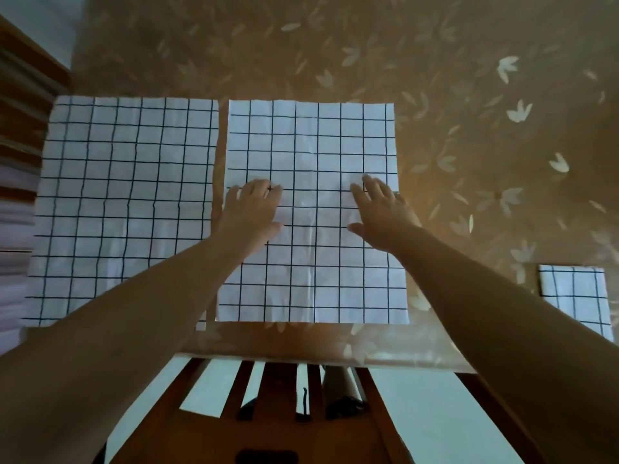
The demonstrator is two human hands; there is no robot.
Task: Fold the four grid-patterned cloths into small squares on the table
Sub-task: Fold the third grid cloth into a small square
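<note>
Two white cloths with a black grid lie spread flat on the table. The middle cloth [315, 145] has creases running across it. My left hand [253, 212] rests flat on its left part, fingers straight. My right hand [380, 212] lies flat on its right part, fingers spread. A second spread cloth [124, 202] lies to the left, its near edge under my left forearm. A folded grid cloth [576, 296] sits as a small square at the right edge, partly behind my right forearm.
The table wears a brown cover with pale leaf prints [469, 128]. A wooden chair [284, 413] stands below the table's near edge. Stacked slats or shelves [20, 162] rise at the far left.
</note>
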